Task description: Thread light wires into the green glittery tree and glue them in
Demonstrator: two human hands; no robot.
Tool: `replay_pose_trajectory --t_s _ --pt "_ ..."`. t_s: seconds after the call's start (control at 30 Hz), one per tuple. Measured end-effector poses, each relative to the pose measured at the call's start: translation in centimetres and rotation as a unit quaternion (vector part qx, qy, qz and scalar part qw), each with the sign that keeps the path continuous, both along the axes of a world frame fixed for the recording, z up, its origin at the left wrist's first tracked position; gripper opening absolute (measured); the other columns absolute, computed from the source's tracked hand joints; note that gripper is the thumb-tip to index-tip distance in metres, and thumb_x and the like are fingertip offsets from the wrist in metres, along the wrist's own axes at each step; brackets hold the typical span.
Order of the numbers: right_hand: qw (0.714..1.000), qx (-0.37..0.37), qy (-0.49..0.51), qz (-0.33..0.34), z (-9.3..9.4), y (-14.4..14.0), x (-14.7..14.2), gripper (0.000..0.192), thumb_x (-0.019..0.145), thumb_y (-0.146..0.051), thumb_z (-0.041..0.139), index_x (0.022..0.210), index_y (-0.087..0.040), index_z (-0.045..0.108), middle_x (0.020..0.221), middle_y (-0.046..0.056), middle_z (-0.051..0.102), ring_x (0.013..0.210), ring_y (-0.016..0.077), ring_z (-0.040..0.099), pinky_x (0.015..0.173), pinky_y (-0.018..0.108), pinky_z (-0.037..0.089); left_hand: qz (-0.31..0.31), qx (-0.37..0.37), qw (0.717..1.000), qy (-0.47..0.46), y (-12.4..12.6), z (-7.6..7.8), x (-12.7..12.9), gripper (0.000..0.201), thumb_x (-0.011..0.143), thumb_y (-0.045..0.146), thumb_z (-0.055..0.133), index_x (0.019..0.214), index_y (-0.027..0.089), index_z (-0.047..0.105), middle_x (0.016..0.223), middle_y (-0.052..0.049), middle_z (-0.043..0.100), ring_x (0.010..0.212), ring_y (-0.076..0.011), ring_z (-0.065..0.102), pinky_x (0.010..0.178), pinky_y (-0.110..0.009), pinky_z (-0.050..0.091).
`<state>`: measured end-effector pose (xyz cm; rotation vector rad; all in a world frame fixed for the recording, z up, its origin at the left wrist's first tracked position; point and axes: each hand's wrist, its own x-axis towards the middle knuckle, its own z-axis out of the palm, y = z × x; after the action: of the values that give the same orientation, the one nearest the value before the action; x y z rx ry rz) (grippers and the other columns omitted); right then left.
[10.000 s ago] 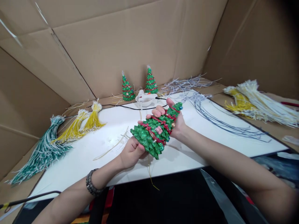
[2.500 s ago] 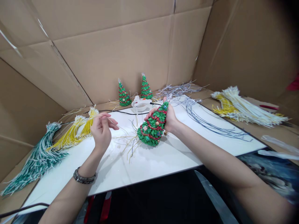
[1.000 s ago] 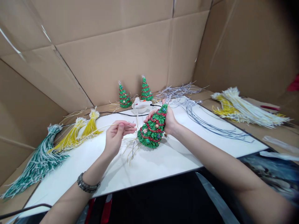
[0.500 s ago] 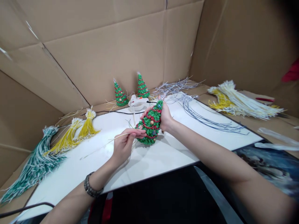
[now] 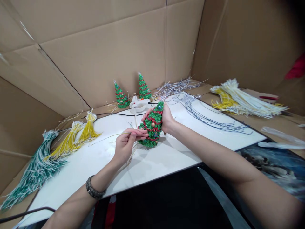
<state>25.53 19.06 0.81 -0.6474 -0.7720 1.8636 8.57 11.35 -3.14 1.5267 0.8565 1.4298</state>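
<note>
- White tabletop (image 5: 181, 156), walled in by cardboard; we work near the middle of it.
- Green strand bundle (image 5: 33, 168) at the left edge, two yellow bundles (image 5: 78, 136) just beside it.
- Grey wires (image 5: 209, 117) toward the right edge.
- Green Christmas tree (image 5: 152, 125), tilted, mid-tabletop; our right hand (image 5: 166, 119) wraps its upper half, fingers closed.
- Our left hand (image 5: 126, 144), thumb and fingers pinched on a thin pale strand (image 5: 107, 137), fingertips touching the tree's base.
- Two small trees (image 5: 121, 95) at the far edge.
</note>
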Motion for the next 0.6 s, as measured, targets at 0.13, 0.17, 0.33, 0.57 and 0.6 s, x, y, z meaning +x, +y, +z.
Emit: replay_pose_trajectory --t_s 0.13,0.17,0.33,0.57,0.6 --pt "1.0 -0.006 0.006 -0.004 0.2 -0.1 0.0 0.07 0.093 -0.065 0.019 0.068 -0.023 0.068 0.055 0.008 0.067 0.064 0.0266 0.067 0.066 0.038 0.057 0.006 -0.006 1.0 0.005 0.0 0.1 0.0 0.032 0.091 0.044 0.065 0.084 0.014 0.071 0.096 -0.014 0.076 0.08 -0.0207 0.076 0.074 -0.032 0.065" --pt "1.0 -0.008 0.004 -0.005 0.2 -0.1 0.0 0.069 0.094 -0.063 0.018 0.068 -0.023 0.068 0.055 0.009 0.068 0.064 0.0265 0.067 0.066 0.038 0.057 0.009 0.004 1.0 0.011 -0.1 0.2 0.0 0.031 0.091 0.043 0.064 0.084 0.014 0.072 0.099 -0.014 0.076 0.08 -0.0204 0.076 0.074 -0.032 0.066" --pt "1.0 -0.008 0.007 -0.006 0.3 -0.2 -0.1 0.071 0.093 -0.068 0.019 0.07 -0.023 0.069 0.055 0.01 0.068 0.065 0.0287 0.068 0.066 0.042 0.058 0.014 0.071 0.996 0.052 -0.6 0.0 -0.1 0.026 0.097 0.033 0.057 0.089 0.016 0.075 0.1 -0.011 0.074 0.081 -0.018 0.076 0.075 -0.03 0.066" --pt "1.0 -0.001 0.011 -0.005 0.2 -0.2 -0.1 0.07 0.09 -0.073 0.024 0.064 -0.023 0.066 0.051 0.008 0.065 0.061 0.0256 0.067 0.061 0.036 0.057 0.013 0.114 0.988 0.1 -0.9 -0.7 -0.4 0.023 0.099 0.023 0.051 0.098 0.019 0.073 0.101 -0.007 0.075 0.089 -0.0175 0.076 0.082 -0.03 0.065" --pt "1.0 0.001 0.011 -0.003 0.1 -0.1 -0.1 0.071 0.088 -0.075 0.026 0.062 -0.022 0.065 0.051 0.008 0.065 0.06 0.0252 0.066 0.059 0.035 0.056 0.015 0.125 0.987 0.104 -0.9 -0.8 -0.3 0.023 0.1 0.022 0.05 0.099 0.019 0.073 0.102 -0.007 0.075 0.092 -0.0177 0.075 0.083 -0.031 0.065"
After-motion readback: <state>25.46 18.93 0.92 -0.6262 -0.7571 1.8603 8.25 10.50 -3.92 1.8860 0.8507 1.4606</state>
